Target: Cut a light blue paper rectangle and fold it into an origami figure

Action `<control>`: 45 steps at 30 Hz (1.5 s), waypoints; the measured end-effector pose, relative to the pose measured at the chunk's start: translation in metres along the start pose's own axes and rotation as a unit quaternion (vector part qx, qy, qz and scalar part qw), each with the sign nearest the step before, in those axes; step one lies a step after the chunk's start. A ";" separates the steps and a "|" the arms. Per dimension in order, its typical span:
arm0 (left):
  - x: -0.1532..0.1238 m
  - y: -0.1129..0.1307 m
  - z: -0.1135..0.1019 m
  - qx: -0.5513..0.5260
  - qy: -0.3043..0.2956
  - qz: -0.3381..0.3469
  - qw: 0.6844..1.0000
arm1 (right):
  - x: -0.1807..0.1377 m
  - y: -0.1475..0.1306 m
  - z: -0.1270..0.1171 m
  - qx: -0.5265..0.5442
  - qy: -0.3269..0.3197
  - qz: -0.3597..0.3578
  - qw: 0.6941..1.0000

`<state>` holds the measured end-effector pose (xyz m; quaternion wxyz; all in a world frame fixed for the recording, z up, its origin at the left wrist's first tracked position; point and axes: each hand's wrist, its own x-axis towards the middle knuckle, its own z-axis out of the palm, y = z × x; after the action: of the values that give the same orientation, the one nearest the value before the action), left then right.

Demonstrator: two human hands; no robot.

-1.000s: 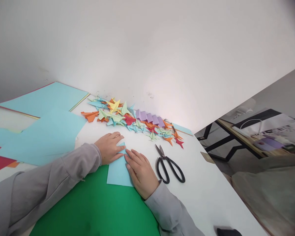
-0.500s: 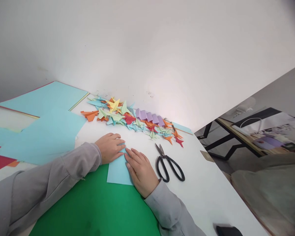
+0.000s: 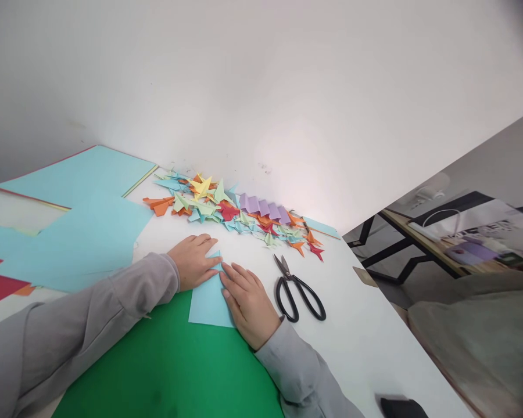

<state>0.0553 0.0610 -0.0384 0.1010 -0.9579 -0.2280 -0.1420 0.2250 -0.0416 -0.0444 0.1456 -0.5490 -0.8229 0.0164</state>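
A small light blue paper (image 3: 207,305) lies at the far edge of a large green sheet (image 3: 174,366) on the white table (image 3: 366,342). My left hand (image 3: 195,261) rests flat on the paper's upper left part, fingers stretched toward its top corner. My right hand (image 3: 248,302) lies flat on the paper's right side, fingers extended and pressing along a fold. The fingertips of both hands nearly meet at the paper's tip. Neither hand grips anything.
Black scissors (image 3: 298,290) lie just right of my right hand. A heap of folded coloured paper figures (image 3: 239,215) runs along the wall. Large light blue sheets (image 3: 76,232) and red and orange sheets (image 3: 0,284) lie left. A dark object (image 3: 403,407) sits near the front edge.
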 end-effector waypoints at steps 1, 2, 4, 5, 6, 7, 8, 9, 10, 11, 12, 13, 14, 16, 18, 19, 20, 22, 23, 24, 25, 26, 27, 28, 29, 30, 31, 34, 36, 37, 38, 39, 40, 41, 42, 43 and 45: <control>0.000 0.000 0.000 0.003 0.003 -0.006 1.000 | 0.000 0.000 0.000 0.000 0.001 -0.001 1.000; -0.001 0.000 0.000 0.002 0.005 -0.007 1.000 | 0.000 0.000 0.000 0.000 0.003 -0.002 1.000; -0.001 0.000 -0.001 -0.004 0.011 -0.001 1.000 | 0.000 0.000 0.000 0.000 0.005 -0.003 1.000; 0.000 0.000 -0.001 -0.009 0.014 0.006 1.000 | 0.000 0.000 0.000 -0.001 0.006 -0.003 1.000; 0.000 -0.001 0.000 -0.014 0.016 0.013 1.000 | 0.000 0.000 0.000 -0.001 0.007 -0.003 1.000; 0.000 -0.001 0.000 -0.020 0.017 0.022 0.999 | 0.000 0.000 0.000 -0.001 0.007 -0.003 1.000; 0.001 -0.002 0.001 -0.025 0.016 0.029 0.999 | 0.000 0.001 0.000 -0.002 0.007 -0.003 1.000; 0.001 -0.002 0.001 -0.029 0.014 0.035 0.999 | 0.000 0.001 0.000 -0.002 0.006 -0.003 1.000; 0.001 -0.003 0.002 -0.032 0.012 0.038 0.999 | 0.000 0.001 0.000 -0.002 0.006 -0.004 1.000; 0.002 -0.003 0.003 -0.034 0.010 0.040 0.999 | 0.000 0.001 0.000 -0.003 0.005 -0.004 1.000; 0.002 -0.003 0.004 -0.035 0.009 0.041 0.999 | 0.000 0.001 0.000 -0.003 0.005 -0.003 1.000; 0.002 -0.003 0.005 -0.034 0.008 0.041 0.999 | 0.000 0.001 0.000 -0.003 0.005 -0.003 1.000; 0.002 -0.003 0.006 -0.033 0.008 0.040 0.999 | -0.001 0.001 0.000 -0.003 0.005 -0.002 1.000; 0.001 -0.003 0.007 -0.029 0.006 0.040 0.999 | 0.000 0.000 0.001 -0.004 0.006 -0.001 1.000; 0.001 -0.002 0.007 -0.027 0.002 0.040 0.999 | 0.000 0.000 0.001 -0.004 0.011 -0.002 1.000; 0.001 -0.002 0.007 -0.026 0.001 0.040 0.999 | 0.000 0.000 0.000 -0.004 0.013 -0.002 1.000; 0.001 -0.001 0.007 -0.026 -0.001 0.041 0.999 | 0.000 -0.001 0.000 -0.005 0.013 -0.001 1.000; 0.002 0.000 0.006 -0.024 -0.003 0.041 0.999 | 0.000 -0.002 -0.001 -0.007 0.008 0.002 1.000; 0.002 0.001 0.006 -0.023 -0.003 0.041 0.999 | 0.000 -0.002 -0.001 -0.009 0.003 0.004 1.000; 0.002 0.001 0.006 -0.022 -0.004 0.042 0.999 | 0.000 -0.002 -0.002 -0.010 -0.001 0.006 1.000; 0.002 0.001 0.006 -0.022 -0.005 0.042 0.999 | 0.000 -0.003 -0.002 -0.012 -0.003 0.007 1.000; 0.003 0.002 0.006 -0.022 -0.005 0.042 0.999 | 0.000 -0.003 -0.002 -0.013 -0.003 0.008 1.000; 0.003 0.002 0.007 -0.022 -0.006 0.042 0.999 | 0.000 -0.003 -0.002 -0.015 -0.002 0.009 1.000; 0.003 0.002 0.007 -0.023 -0.006 0.041 0.999 | 0.000 -0.003 -0.003 -0.016 -0.001 0.011 1.000; 0.003 0.002 0.007 -0.022 -0.008 0.041 0.999 | 0.000 -0.004 -0.003 -0.017 -0.003 0.013 1.000; 0.003 0.002 0.007 -0.022 -0.010 0.040 0.999 | 0.001 -0.004 -0.003 -0.017 -0.007 0.016 1.000; 0.003 0.002 0.007 -0.022 -0.013 0.040 0.999 | 0.001 -0.005 -0.004 -0.016 -0.014 0.020 1.000; 0.003 0.002 0.005 -0.022 -0.019 0.041 0.999 | 0.001 -0.007 -0.007 -0.012 -0.038 0.034 0.999; 0.002 0.003 0.004 -0.025 -0.019 0.039 0.999 | 0.002 -0.009 -0.009 -0.010 -0.046 0.043 0.998; 0.002 0.003 0.003 -0.027 -0.017 0.035 0.999 | 0.002 -0.010 -0.009 -0.009 -0.046 0.045 0.998; 0.002 0.004 0.003 -0.029 -0.015 0.032 0.999 | 0.002 -0.011 -0.010 -0.009 -0.045 0.047 0.998; 0.002 0.005 0.003 -0.032 -0.012 0.028 0.999 | 0.002 -0.011 -0.010 -0.008 -0.045 0.048 0.998; 0.002 0.006 0.002 -0.034 -0.009 0.025 0.999 | 0.002 -0.012 -0.011 -0.007 -0.044 0.049 0.998; 0.002 0.006 0.002 -0.035 -0.007 0.023 0.999 | 0.002 -0.012 -0.011 -0.006 -0.043 0.050 0.998; 0.002 0.007 0.001 -0.036 -0.006 0.021 0.999 | 0.002 -0.013 -0.011 -0.006 -0.043 0.050 0.998; 0.002 0.008 0.001 -0.037 -0.006 0.020 0.999 | 0.001 -0.013 -0.011 -0.006 -0.042 0.049 0.998; 0.002 0.009 0.000 -0.040 -0.006 0.018 0.999 | 0.001 -0.014 -0.012 -0.006 -0.042 0.047 0.998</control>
<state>0.0613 0.0541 -0.0385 0.0641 -0.9660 -0.2056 -0.1431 0.2151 -0.0485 -0.0299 0.1060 -0.5870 -0.8016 0.0412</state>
